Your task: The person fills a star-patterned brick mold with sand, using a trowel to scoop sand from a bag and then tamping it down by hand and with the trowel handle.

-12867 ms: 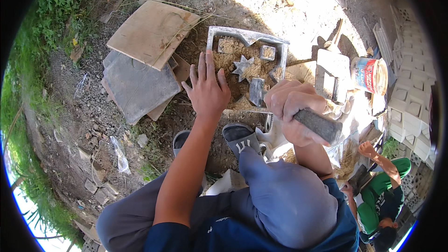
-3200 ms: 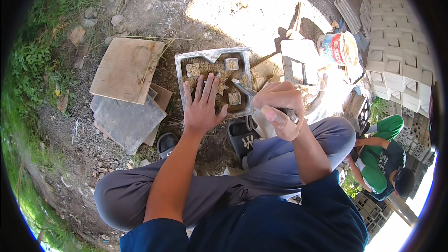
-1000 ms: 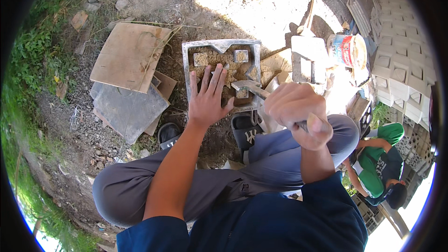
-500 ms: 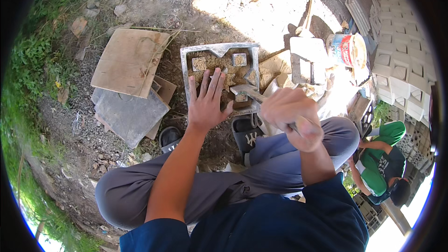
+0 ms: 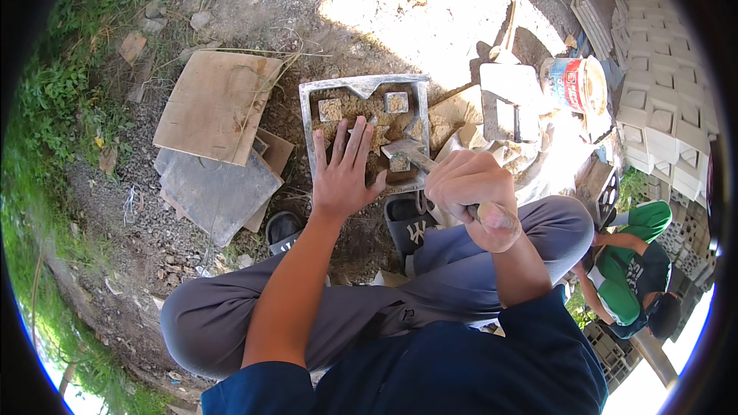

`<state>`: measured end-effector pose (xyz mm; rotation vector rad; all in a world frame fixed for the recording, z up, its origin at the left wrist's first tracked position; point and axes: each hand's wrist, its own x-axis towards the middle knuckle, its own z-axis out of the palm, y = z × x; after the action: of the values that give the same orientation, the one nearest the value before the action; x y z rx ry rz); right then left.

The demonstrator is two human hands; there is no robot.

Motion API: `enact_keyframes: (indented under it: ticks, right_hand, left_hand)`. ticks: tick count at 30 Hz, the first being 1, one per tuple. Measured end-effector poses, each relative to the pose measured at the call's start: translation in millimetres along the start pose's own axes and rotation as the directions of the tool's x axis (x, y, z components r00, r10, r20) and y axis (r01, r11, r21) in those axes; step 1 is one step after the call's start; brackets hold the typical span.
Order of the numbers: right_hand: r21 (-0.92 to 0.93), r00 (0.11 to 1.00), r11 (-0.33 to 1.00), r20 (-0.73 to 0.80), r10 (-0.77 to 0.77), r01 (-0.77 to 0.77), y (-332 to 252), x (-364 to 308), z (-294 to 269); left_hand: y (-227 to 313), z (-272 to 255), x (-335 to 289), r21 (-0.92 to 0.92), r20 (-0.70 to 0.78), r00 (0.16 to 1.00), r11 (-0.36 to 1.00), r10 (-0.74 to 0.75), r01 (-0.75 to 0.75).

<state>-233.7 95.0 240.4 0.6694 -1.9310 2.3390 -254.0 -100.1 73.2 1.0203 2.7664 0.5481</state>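
Observation:
A square, grey-crusted mould frame [image 5: 420,96] lies on the ground before me, with a zigzag inner edge and square blocks inside topped with sandy mix. My left hand [image 5: 344,177] rests over its left part, palm down and fingers spread, holding nothing. In a closed fist, my right hand [image 5: 477,196] grips a trowel-like tool [image 5: 411,152] with a flat grey metal blade and a handle whose rounded end sticks out behind the fist. Its blade reaches over the frame's lower right part, by one of the blocks. Whether it touches the mix I cannot tell.
Stacked boards [image 5: 219,104] lie to the left. On the right stand a labelled bucket [image 5: 573,84], a pale metal piece with a square opening [image 5: 511,100], and stacked pale blocks [image 5: 653,77]. Another person [image 5: 634,277] in green trousers crouches at the right.
My right fist has shifted slightly left and its wrist has turned a little, with the tool still held. My left hand keeps its place on the frame. The whole view has shifted slightly.

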Motion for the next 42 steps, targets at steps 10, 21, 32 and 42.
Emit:
enact_keyframes:
  ticks: [10, 21, 32, 42]
  right_hand:
    - [0.035, 0.993, 0.998, -0.109, 0.048, -0.044, -6, -1, 6]
    - [-0.097, 0.997, 0.995, -0.082, 0.012, -0.02, 5, 12, -10]
    - [0.066, 0.989, 0.996, -0.13, 0.075, -0.067, -30, 9, -17]
    - [-0.022, 0.984, 0.995, -0.149, 0.093, -0.097, 4, -2, -15]
  left_hand:
    - [-1, -2, 0, 0.005, 0.001, 1.0, 1.0, -0.004, 0.004]
    - [0, -2, 7, 0.002, -0.013, 1.0, 1.0, 0.004, -0.004]
    - [-1, -1, 1, 0.036, -0.019, 1.0, 0.999, 0.008, -0.007]
    - [4, -4, -5, 0.059, -0.028, 0.999, 0.998, 0.028, -0.026]
